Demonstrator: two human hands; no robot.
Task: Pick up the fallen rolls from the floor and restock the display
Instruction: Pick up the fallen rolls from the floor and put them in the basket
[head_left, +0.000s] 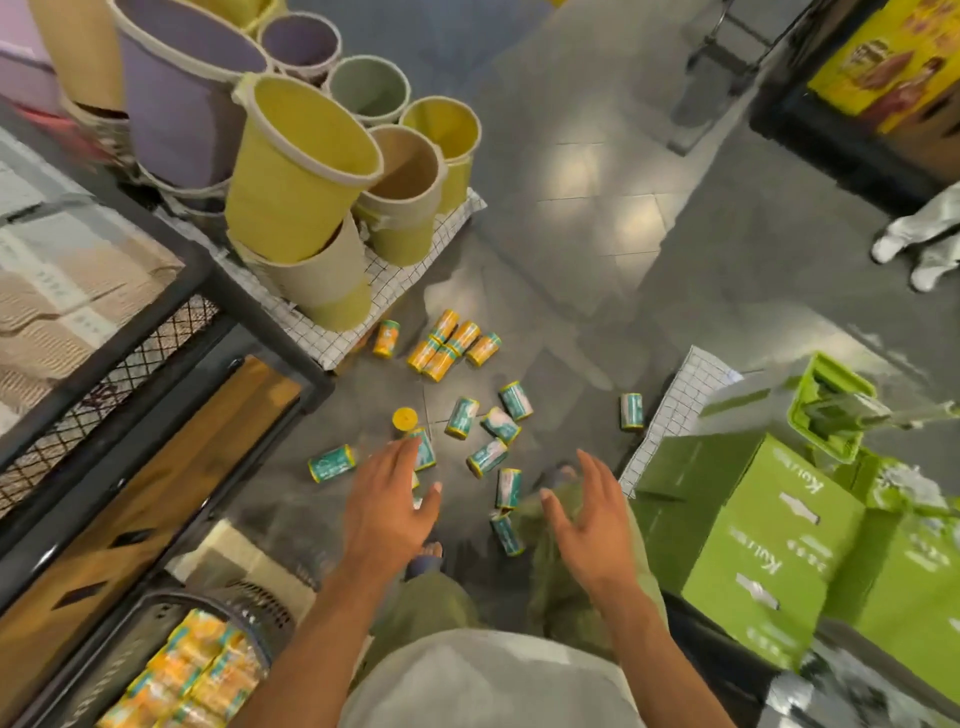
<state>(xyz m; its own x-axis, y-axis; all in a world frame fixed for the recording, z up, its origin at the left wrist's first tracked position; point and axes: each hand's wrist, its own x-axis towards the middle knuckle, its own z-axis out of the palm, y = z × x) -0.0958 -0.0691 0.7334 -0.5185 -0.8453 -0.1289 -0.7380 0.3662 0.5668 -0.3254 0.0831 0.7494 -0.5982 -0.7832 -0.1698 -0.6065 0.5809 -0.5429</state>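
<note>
Nearest the lens: grey shirt and olive trousers of the person, with both bare forearms reaching forward and down. Single view, head camera.

Left hand (392, 506): fingers extended and slightly spread, palm down, nothing held. It hangs over the near edge of the spill and partly covers one teal roll (425, 449). We cannot tell whether it touches.

Right hand (592, 522): fingers loosely spread, thumb turned inward, nothing held. It hovers above the person's knee, near the closest rolls.

Task items: the teal rolls (462, 417) lie scattered on the grey floor (597, 249), mostly just beyond the hands. A lone roll (631, 410) lies apart, beside the checked cloth (675, 405) on the right. Farther off, the orange rolls (441, 345) lie in a tight cluster by the platform carrying the stacked buckets (301, 166). An upright roll (405, 417) stands on end, yellow cap up.

Possible display: a dark basket (260, 597) at lower left holds orange-wrapped packs. We judge this to be the restock point, but it is not confirmed. Green cartons (769, 545) stand at right.

Progress (our judgement): at the very start. No roll is in either hand and well over a dozen are down. All the picking up and all the restocking remain. The teal rolls under the hands look like the first reach.
</note>
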